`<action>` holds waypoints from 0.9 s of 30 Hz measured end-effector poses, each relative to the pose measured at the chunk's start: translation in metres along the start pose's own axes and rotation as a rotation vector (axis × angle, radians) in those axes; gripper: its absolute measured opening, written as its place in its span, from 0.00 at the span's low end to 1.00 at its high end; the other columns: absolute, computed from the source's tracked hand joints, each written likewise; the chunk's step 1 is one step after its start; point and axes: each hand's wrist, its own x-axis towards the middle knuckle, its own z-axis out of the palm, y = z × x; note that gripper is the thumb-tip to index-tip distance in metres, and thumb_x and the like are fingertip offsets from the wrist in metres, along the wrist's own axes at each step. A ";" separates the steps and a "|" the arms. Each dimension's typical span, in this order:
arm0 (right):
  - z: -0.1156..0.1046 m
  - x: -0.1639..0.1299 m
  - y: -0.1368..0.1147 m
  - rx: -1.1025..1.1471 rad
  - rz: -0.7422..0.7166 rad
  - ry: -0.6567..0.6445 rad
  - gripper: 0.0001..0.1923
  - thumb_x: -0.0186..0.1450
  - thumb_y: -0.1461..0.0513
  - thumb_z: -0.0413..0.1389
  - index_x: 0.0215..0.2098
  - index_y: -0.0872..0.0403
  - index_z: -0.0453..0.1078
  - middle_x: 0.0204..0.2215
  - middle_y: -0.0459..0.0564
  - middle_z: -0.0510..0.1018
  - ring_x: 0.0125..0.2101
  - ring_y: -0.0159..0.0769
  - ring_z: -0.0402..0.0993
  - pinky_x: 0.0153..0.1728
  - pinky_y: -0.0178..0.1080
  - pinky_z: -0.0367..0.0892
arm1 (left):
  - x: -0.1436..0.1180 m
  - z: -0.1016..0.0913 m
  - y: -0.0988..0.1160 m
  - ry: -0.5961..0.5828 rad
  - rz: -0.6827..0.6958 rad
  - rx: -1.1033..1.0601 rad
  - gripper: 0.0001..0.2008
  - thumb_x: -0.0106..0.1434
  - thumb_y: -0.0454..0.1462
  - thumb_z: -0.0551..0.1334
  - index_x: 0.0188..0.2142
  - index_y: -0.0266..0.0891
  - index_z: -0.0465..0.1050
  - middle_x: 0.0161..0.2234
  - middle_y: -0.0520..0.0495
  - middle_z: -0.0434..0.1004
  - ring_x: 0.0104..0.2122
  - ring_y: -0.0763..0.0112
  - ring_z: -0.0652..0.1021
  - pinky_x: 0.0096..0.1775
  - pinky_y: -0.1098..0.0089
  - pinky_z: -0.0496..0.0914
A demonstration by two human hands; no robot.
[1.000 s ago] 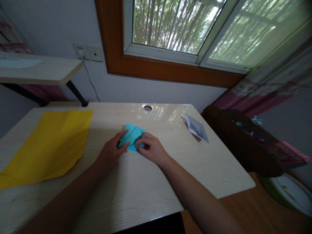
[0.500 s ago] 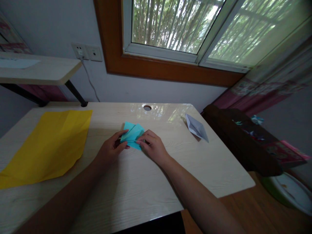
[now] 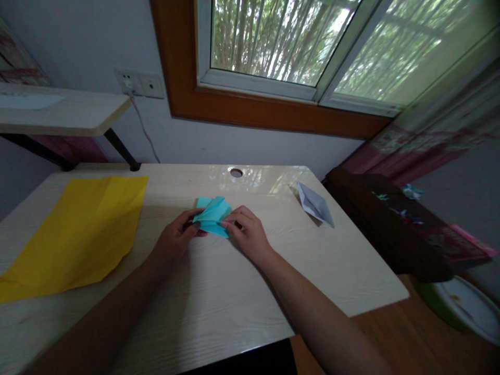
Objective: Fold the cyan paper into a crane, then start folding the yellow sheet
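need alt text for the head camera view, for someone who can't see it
A person's left hand and right hand pinch a partly folded turquoise paper piece just above a pale wooden desk under a window. A large creased yellow paper sheet lies to the left, a folded white paper boat to the right.

A turquoise folded paper [image 3: 213,215] is seen on a pale wood-grain desk [image 3: 219,291], with a bright yellow sheet [image 3: 78,234] laid to one side and a grey-white folded paper [image 3: 315,204] to the other. The window [image 3: 281,47] is framed in orange-brown wood, and a pink patterned curtain [image 3: 429,140] is seen beside it.
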 end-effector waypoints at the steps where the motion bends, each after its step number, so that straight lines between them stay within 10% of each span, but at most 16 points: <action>1: 0.000 0.000 0.000 0.005 0.004 0.006 0.02 0.69 0.62 0.62 0.37 0.50 0.77 0.34 0.49 0.76 0.35 0.35 0.74 0.35 0.38 0.70 | 0.000 0.000 0.001 0.001 -0.003 -0.002 0.25 0.65 0.46 0.63 0.59 0.38 0.71 0.48 0.43 0.81 0.41 0.58 0.85 0.48 0.56 0.79; 27: -0.005 0.004 -0.008 0.019 0.043 0.170 0.03 0.68 0.63 0.62 0.36 0.51 0.77 0.32 0.49 0.76 0.34 0.35 0.72 0.34 0.38 0.70 | -0.001 0.004 0.016 0.063 -0.074 -0.098 0.25 0.59 0.54 0.67 0.45 0.37 0.77 0.43 0.44 0.80 0.44 0.57 0.80 0.44 0.59 0.80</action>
